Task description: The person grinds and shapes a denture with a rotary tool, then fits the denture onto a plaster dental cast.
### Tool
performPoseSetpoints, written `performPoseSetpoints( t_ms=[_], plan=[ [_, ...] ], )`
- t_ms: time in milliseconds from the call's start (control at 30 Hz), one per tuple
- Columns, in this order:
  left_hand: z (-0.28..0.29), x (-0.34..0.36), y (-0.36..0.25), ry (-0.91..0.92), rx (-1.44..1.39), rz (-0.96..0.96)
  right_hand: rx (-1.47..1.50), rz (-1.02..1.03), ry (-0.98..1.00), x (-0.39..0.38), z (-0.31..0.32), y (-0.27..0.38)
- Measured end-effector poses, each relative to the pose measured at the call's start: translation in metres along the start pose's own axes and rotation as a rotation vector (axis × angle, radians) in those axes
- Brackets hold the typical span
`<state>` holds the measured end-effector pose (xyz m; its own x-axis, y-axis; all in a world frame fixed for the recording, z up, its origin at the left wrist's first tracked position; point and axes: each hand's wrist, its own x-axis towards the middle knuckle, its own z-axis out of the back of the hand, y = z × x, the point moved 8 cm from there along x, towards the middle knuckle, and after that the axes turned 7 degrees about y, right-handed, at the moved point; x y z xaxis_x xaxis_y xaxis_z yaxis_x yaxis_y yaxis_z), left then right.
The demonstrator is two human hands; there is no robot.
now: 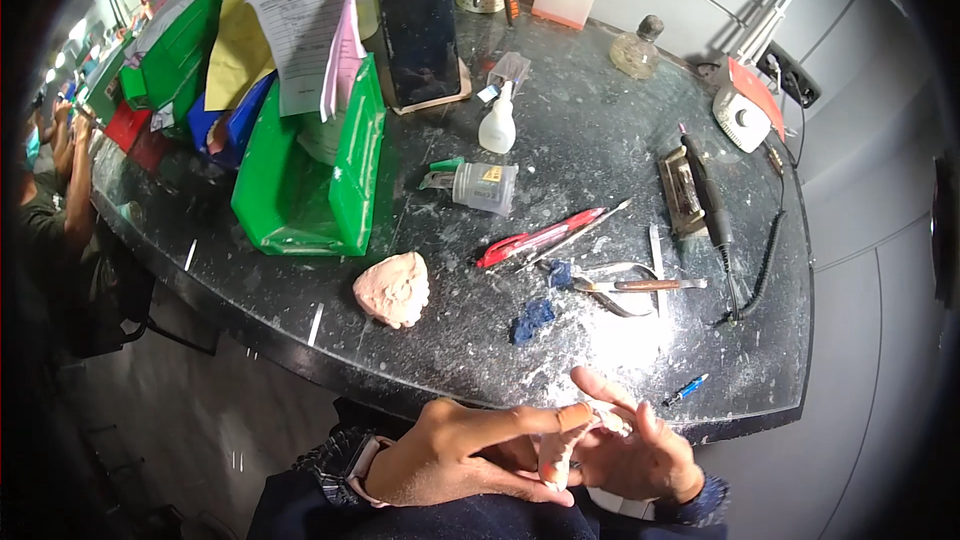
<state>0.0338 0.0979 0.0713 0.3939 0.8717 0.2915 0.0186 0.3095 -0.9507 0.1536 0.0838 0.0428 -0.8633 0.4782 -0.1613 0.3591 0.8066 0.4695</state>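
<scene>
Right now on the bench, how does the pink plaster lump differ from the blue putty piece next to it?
The pink plaster lump is clearly bigger than the blue putty piece. The lump is pale pink and rounded, with a rough, bumpy surface; the putty is dark blue, flatter and irregular. The lump lies near the bench's front edge, left of the putty. Both rest loose on the dusty dark benchtop, untouched by either hand.

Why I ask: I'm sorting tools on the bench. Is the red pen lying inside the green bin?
No, the red pen lies on the bare dark worktop, to the right of the green bin and apart from it.
</scene>
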Motion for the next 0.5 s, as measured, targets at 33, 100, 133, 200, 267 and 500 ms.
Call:
performPoseSetpoints(
  t_ms=[33,100,133,200,267,500],
  plan=[
    [-0.002,0.000,-0.006,0.045,0.144,0.004,0.019,0.029,-0.047,0.000,0.003,-0.005],
    [-0.007,-0.006,-0.008,0.103,0.334,0.026,0.041,0.054,-0.085,-0.001,0.008,-0.017],
    [-0.007,-0.008,-0.010,0.100,0.343,0.031,0.047,0.094,-0.060,-0.001,0.012,-0.020],
    [-0.003,-0.011,-0.015,0.124,0.467,0.082,0.057,0.137,-0.025,0.002,0.011,-0.024],
    [0.010,-0.008,-0.017,0.035,0.489,0.080,0.285,0.164,0.002,0.006,0.012,-0.026],
    [0.073,-0.022,0.018,-0.243,0.967,0.334,0.228,0.298,-0.026,0.013,0.020,-0.013]
  ],
)
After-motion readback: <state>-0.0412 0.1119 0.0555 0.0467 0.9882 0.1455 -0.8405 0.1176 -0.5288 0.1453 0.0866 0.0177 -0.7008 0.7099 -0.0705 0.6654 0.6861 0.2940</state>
